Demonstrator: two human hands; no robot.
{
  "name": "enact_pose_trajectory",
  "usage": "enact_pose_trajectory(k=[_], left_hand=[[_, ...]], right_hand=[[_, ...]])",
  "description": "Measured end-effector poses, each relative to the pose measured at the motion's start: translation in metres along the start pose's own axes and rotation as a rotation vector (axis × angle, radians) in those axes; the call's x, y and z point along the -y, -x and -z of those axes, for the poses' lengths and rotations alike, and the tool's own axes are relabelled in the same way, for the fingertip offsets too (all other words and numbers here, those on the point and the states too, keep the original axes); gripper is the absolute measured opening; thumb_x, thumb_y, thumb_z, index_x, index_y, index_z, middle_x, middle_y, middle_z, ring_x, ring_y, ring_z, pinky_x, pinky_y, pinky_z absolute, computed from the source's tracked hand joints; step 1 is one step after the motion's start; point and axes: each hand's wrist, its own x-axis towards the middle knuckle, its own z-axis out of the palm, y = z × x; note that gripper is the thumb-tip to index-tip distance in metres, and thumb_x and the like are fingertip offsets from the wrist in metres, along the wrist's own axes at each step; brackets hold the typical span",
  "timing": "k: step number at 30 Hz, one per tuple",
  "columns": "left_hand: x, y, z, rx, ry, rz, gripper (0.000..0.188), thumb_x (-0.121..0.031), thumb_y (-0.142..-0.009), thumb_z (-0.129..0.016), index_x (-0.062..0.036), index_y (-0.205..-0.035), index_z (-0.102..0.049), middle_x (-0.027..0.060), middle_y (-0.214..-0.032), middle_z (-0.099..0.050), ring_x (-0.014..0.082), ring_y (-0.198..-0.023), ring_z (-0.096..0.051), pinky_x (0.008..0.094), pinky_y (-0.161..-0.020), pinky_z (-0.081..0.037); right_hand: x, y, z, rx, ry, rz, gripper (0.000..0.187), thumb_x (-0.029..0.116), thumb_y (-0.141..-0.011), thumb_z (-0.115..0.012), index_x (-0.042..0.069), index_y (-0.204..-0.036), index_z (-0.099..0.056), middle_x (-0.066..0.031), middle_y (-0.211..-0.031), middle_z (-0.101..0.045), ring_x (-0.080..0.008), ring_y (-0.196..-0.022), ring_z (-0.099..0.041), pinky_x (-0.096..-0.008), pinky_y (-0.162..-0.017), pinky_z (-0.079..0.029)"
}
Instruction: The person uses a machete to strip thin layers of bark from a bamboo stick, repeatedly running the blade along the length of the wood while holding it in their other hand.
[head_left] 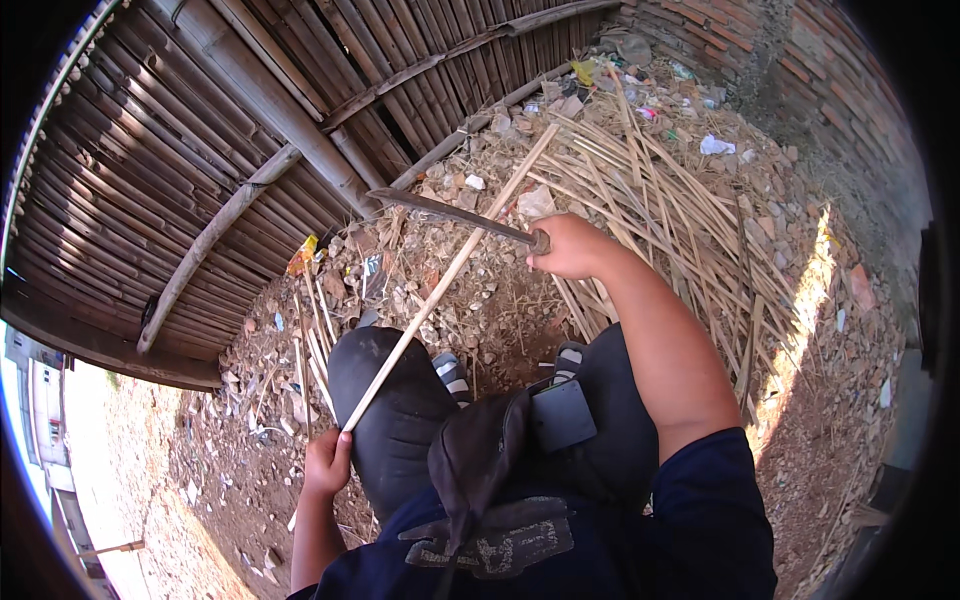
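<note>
My left hand (325, 463), beside my left knee, is closed round the lower end of a long, pale bamboo strip (430, 307). The strip slants up and away to the right, across my left thigh. In my right hand (570, 248) is the handle of a machete (440, 208) with a long, dark blade pointing left. The blade crosses the strip towards its far end; whether the two touch I cannot tell. Beyond my right hand lies a large pile of split bamboo strips (665, 225).
More strips (322, 345) lie by my left knee. A bamboo-slat wall (120, 230) stands at left and ahead, a brick wall (850, 110) at right. Stones and litter cover the dirt ground. A dark flat rectangular thing (562, 416) rests on my lap.
</note>
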Motion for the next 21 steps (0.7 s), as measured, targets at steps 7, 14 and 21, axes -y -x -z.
enact_pose_trajectory(k=[7, 14, 21], left_hand=[[-0.0020, -0.0004, -0.0002, -0.016, -0.020, -0.006, 0.044, -0.029, -0.101, -0.056, -0.0011, -0.068, -0.052, 0.0172, -0.055, -0.052, 0.0328, -0.050, -0.054, 0.0428, -0.051, -0.041], [-0.0039, -0.0001, -0.0013, -0.030, -0.011, 0.015, 0.045, -0.030, -0.100, -0.058, -0.0012, -0.067, -0.051, 0.0159, -0.054, -0.051, 0.0292, -0.048, -0.052, 0.0413, -0.051, -0.040], [0.0033, -0.0003, -0.0047, -0.050, -0.015, 0.007, 0.046, -0.032, -0.100, -0.061, -0.0017, -0.066, -0.051, 0.0137, -0.053, -0.050, 0.0254, -0.048, -0.050, 0.0397, -0.050, -0.039]], right_hand=[[-0.0042, -0.0045, -0.0019, 0.055, -0.033, -0.005, 0.039, 0.029, -0.083, -0.076, 0.003, -0.111, -0.071, -0.0219, -0.100, -0.071, -0.0385, -0.096, -0.068, -0.0450, -0.087, -0.053], [-0.0043, -0.0034, -0.0007, 0.045, -0.040, -0.010, 0.040, 0.030, -0.084, -0.076, 0.004, -0.114, -0.070, -0.0217, -0.101, -0.072, -0.0369, -0.097, -0.069, -0.0436, -0.088, -0.053], [-0.0054, -0.0030, 0.0003, 0.056, -0.026, 0.000, 0.042, 0.030, -0.084, -0.076, 0.005, -0.116, -0.070, -0.0226, -0.104, -0.071, -0.0372, -0.099, -0.069, -0.0439, -0.090, -0.053]])
